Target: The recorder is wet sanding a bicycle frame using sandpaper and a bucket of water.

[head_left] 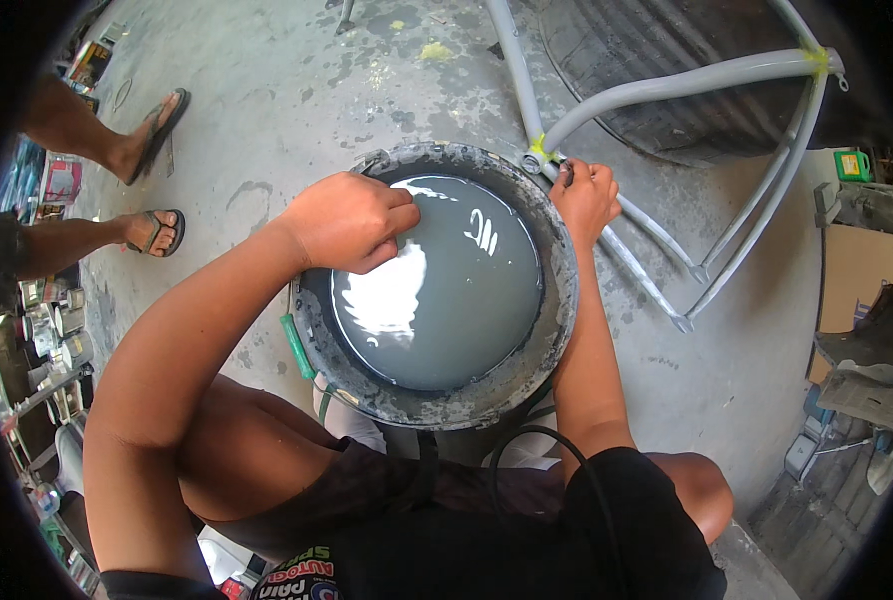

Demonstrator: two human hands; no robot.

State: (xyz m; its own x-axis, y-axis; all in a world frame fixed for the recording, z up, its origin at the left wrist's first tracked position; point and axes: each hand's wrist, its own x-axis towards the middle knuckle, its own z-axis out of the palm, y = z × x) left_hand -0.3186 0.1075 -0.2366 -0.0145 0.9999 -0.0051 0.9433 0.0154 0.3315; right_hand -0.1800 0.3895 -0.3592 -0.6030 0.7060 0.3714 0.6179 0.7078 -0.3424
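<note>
Between my knees stands a black bucket [312, 270] with a grey-smeared rim, holding cloudy grey water [467, 320]. Over the water's far left part hangs my left hand [352, 222], its fingers curled closed; whatever they hold, if anything, is hidden. My right hand [587, 200] is past the bucket's far right rim, beside a grey bicycle frame [667, 90]. Its thumb and fingers pinch a small dark piece [566, 174] close to the frame's tube joint. Yellow patches mark the frame's joints, and its thin forked tubes rest toward the right.
A large dark drum [687, 60] lies behind the frame. At the left, another person's feet in flip-flops [157, 232] stand on the stained concrete floor [257, 110]. Cans and containers line the left edge. A green jug [852, 166] and cardboard [857, 275] are at the right.
</note>
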